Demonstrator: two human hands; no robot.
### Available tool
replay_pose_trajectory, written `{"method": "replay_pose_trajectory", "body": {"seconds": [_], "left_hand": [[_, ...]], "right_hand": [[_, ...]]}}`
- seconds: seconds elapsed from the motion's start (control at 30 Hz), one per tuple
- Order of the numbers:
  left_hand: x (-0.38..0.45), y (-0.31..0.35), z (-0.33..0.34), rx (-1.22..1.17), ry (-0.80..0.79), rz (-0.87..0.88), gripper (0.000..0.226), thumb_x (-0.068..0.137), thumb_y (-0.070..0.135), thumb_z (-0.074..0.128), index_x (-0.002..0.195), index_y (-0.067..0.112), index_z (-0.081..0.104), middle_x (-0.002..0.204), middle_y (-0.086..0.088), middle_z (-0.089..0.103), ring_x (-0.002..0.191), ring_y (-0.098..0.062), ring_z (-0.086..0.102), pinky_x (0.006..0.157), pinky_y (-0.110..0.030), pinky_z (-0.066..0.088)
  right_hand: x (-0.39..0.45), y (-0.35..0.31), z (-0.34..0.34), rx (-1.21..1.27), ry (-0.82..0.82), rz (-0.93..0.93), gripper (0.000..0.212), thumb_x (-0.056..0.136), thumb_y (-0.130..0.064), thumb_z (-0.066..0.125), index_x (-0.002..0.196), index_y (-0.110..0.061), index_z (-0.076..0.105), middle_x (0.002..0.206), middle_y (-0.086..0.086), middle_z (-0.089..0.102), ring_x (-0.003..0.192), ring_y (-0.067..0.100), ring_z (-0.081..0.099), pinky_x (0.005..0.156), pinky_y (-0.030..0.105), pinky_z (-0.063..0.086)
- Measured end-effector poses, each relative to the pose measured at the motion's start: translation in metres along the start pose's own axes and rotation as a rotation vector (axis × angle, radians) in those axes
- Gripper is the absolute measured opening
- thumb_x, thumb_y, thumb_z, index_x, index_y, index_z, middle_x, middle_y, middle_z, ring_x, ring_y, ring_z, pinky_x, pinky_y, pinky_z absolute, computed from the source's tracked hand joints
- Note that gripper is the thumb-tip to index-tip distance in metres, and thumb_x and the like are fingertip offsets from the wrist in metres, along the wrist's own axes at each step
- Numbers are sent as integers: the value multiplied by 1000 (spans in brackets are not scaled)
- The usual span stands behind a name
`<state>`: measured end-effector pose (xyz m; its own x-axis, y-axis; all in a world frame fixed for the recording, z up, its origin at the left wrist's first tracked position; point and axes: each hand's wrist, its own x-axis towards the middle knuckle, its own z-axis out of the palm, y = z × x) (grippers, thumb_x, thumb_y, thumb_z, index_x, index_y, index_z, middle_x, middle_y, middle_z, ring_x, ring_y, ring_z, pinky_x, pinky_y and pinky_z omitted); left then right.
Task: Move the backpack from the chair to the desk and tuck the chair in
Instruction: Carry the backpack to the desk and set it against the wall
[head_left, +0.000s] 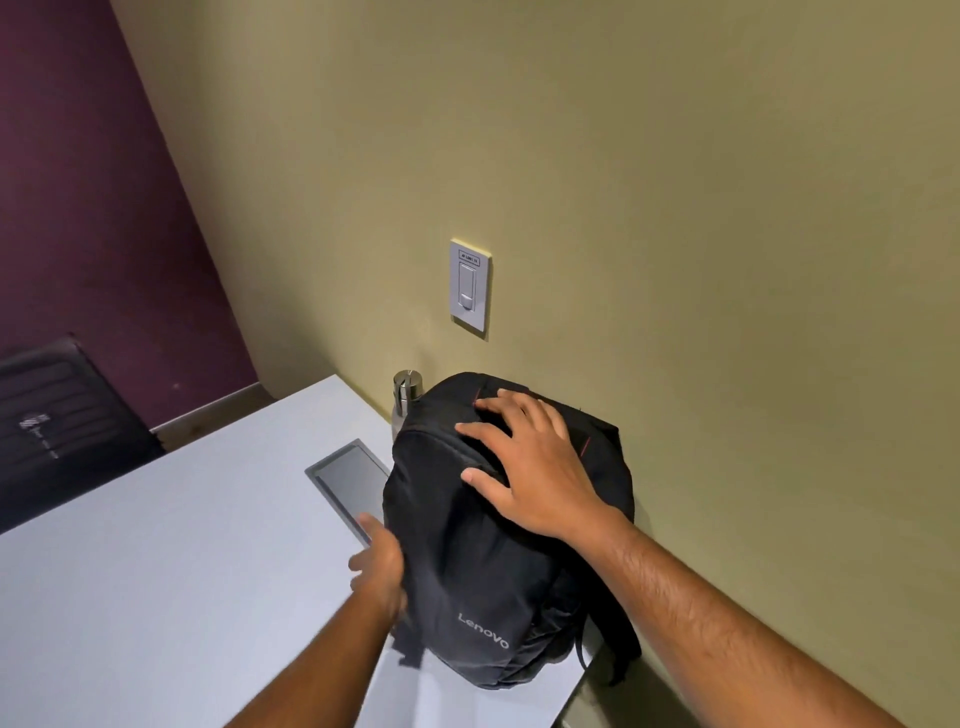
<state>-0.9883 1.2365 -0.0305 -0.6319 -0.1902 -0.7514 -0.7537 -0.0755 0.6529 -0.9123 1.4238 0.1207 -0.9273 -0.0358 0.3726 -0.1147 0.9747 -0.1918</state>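
A black Lenovo backpack (467, 571) stands on the white desk (156, 597), leaning against the yellow-green wall at the desk's right edge. My right hand (530, 467) lies flat on the top of the backpack with fingers spread. My left hand (379, 566) presses against the backpack's left side, fingers partly hidden by the fabric. A black chair back (62, 415) shows at the far left, beyond the desk's far edge.
A steel bottle (407, 395) stands on the desk behind the backpack, touching the wall. A grey flap panel (348, 478) is set into the desk top left of the backpack. A white wall switch plate (470, 286) sits above. A purple wall fills the left.
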Motion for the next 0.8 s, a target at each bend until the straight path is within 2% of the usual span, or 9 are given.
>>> {"method": "replay_pose_trajectory", "body": {"seconds": [0.07,0.13,0.17,0.23,0.3,0.5,0.6,0.73,0.8], "left_hand": [[18,-29,10,-20,-96,-83,137,58,108,22,159,16,23,158,-13,41,134,-45,49,110,-65,40],[-5,-34,24,3,-127,-199,147,39,115,21,158,28,25,157,-9,43,136,-49,45,110,-77,27],[-19,-31,31,36,-118,-217,141,45,113,18,160,30,19,161,-8,36,141,-51,37,111,-81,17],[-36,-19,47,-42,-91,-260,124,65,105,16,163,29,0,169,-7,19,149,-51,22,113,-81,5],[-37,-9,66,-95,-52,-248,118,73,100,17,162,26,-9,171,-6,11,151,-48,19,114,-81,4],[-22,12,105,-160,-26,-262,111,81,93,23,162,24,-9,171,-9,12,151,-49,19,116,-79,7],[-17,20,114,-137,0,-238,110,83,91,22,162,22,-9,171,-12,11,151,-49,18,118,-76,10],[-20,20,110,-85,5,-247,110,84,91,23,163,19,-5,171,-13,9,152,-49,14,118,-75,3],[-22,20,107,-6,-38,-245,116,78,96,20,163,19,0,171,-12,10,152,-51,13,114,-79,1]], "right_hand": [[-2,1,2,-38,-9,-6,61,95,-61,61,151,-40,49,164,-4,39,160,23,20,131,53,15],[-1,4,2,-60,-41,-19,71,91,-63,65,155,-41,44,169,-3,33,162,23,15,131,53,11],[-1,6,1,-65,-58,-27,75,89,-64,68,156,-41,43,170,-2,30,163,22,12,131,53,10],[1,12,-1,-63,-86,-40,81,86,-64,72,157,-41,41,173,-2,27,164,21,9,131,51,9],[2,21,-1,-54,-101,-53,84,84,-61,78,157,-39,42,173,-1,27,164,20,8,131,50,10],[9,43,5,69,-83,-52,79,83,-33,89,153,-29,52,171,-5,35,162,19,20,127,43,23],[13,49,9,127,-71,-51,72,85,-16,87,151,-25,57,168,-4,41,160,19,28,124,36,24],[14,57,15,165,-43,-68,64,87,0,82,145,-21,63,164,-4,47,157,17,35,123,29,28],[13,60,16,199,-30,-60,62,88,8,77,143,-20,66,163,-6,49,156,14,36,124,21,25]]}}
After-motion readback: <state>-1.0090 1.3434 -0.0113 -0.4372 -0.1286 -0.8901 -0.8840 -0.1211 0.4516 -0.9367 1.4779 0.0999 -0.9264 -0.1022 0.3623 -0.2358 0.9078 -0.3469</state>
